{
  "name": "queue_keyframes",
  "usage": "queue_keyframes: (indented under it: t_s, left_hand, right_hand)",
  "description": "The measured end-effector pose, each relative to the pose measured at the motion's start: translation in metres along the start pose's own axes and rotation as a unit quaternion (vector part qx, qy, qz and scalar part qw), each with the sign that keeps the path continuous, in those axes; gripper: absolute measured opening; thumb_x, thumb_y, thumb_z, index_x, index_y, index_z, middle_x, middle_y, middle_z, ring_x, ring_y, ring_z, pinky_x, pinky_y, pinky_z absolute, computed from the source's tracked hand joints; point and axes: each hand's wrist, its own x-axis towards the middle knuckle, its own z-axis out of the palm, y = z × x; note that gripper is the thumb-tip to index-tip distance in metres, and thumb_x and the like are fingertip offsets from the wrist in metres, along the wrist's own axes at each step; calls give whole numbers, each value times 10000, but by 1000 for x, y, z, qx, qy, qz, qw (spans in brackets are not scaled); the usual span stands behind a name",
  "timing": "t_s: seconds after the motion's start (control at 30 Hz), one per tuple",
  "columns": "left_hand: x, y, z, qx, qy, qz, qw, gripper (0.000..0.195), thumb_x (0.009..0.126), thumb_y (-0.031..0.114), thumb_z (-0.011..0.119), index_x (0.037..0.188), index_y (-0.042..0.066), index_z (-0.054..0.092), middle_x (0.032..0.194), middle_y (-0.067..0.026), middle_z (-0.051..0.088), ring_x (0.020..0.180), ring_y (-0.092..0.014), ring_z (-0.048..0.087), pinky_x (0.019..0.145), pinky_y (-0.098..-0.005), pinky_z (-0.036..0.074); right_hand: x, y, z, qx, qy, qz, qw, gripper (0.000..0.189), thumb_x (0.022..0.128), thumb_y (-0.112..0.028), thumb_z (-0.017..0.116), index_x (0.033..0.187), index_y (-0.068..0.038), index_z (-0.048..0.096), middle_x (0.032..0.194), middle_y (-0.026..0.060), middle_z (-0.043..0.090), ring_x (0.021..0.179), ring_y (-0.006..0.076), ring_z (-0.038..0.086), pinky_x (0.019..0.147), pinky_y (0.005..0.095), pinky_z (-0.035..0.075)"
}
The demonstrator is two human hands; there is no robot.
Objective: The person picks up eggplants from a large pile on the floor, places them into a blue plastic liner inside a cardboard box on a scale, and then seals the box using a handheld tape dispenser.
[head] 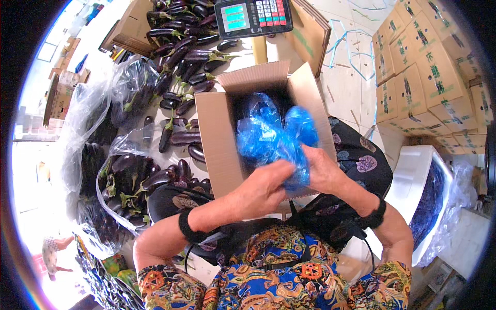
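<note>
An open cardboard box (221, 143) stands before me, tilted a little, with its flaps spread. Blue plastic film (267, 133), bunched and shiny, rises out of it above a dark inside. My left hand (263, 188) grips the gathered film near the box's front edge. On the other side of the same bunch, my right hand (323, 170) is closed around it. What lies under the film cannot be made out. Loose eggplants (186, 137) are strewn to the left of the box, and a clear plastic bag (130, 182) holds more of them.
Beyond the box is a digital scale display (254, 17) on a yellow post. Flattened cartons (310, 35) lean beside it. Stacked printed cartons (426, 73) fill the upper right. A white foam box (412, 186) stands at my right. Another person (54, 252) is at the far left.
</note>
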Motion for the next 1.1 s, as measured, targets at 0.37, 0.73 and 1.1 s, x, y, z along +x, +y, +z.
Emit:
queue_keyframes:
  t_s: [0.37, 0.73, 1.1]
  left_hand:
    - [29, -25, -61, 356, 132, -77, 922, 725, 669, 24, 705, 1329, 166, 441, 1189, -161, 489, 1052, -344, 524, 931, -400, 470]
    - [43, -72, -123, -192, 313, -167, 915, 85, 827, 25, 509, 887, 29, 570, 828, -13, 606, 787, -83, 551, 737, -245, 456]
    - [6, -92, -127, -76, 271, -231, 931, 211, 797, 40, 515, 969, 26, 635, 859, 1, 629, 802, -102, 595, 691, -244, 504]
  right_hand:
    - [-6, -2, 10, -65, -130, -82, 986, 269, 796, -94, 578, 1051, -7, 564, 905, 209, 626, 878, 381, 621, 789, 424, 482]
    - [-3, 7, 6, 126, -153, 132, 971, 386, 884, -62, 489, 1270, -92, 485, 749, 75, 627, 645, 141, 614, 587, 298, 505]
    - [30, 35, -14, 154, 26, 244, 957, 279, 835, -85, 573, 1104, -16, 543, 786, 78, 611, 629, 163, 573, 504, 264, 448]
